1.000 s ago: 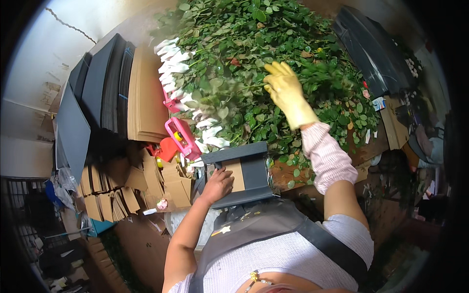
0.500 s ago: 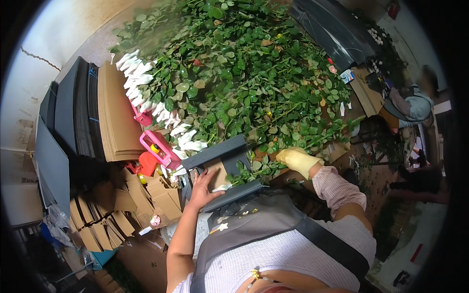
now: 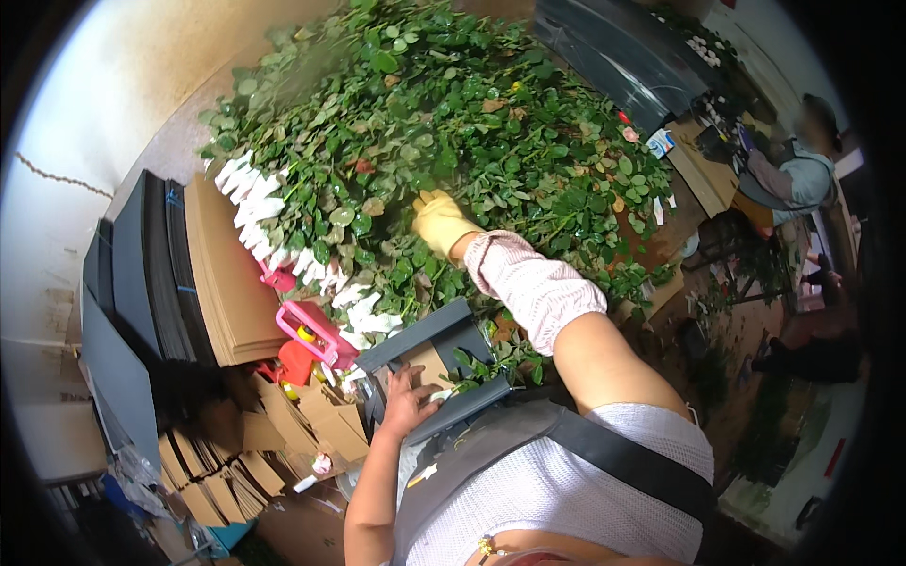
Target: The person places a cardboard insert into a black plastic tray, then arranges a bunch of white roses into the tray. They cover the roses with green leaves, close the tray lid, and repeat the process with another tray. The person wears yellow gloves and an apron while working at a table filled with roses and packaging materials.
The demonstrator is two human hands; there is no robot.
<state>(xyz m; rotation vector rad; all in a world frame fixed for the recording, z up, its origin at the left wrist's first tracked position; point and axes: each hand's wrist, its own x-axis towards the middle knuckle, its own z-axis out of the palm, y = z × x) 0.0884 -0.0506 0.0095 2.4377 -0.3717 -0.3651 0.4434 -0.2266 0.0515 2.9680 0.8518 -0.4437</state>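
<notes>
My left hand (image 3: 408,404) lies with fingers apart on a dark grey open-topped box (image 3: 415,335) with a tan cardboard panel inside, near my waist. A sprig of leaves (image 3: 500,363) lies in the box's right half. My right hand (image 3: 439,219), in a yellow glove, reaches beyond the box into a big heap of leafy rose stems (image 3: 377,113); its fingers are curled, their tips partly hidden in foliage, and what they grip is unclear. White-sleeved flower heads (image 3: 250,208) line the heap's left edge.
Pink plastic holders (image 3: 316,335), tall stacks of grey (image 3: 142,264) and tan sheets (image 3: 226,274), and small cardboard pieces (image 3: 274,424) are at the left. A grey covered stack (image 3: 613,52) stands at the back right; another person (image 3: 793,179) is at the far right.
My right hand came down from the heap to beside the box, where leaves appeared inside it, then reached back up and leftward into the heap. My left hand still rests at the box.
</notes>
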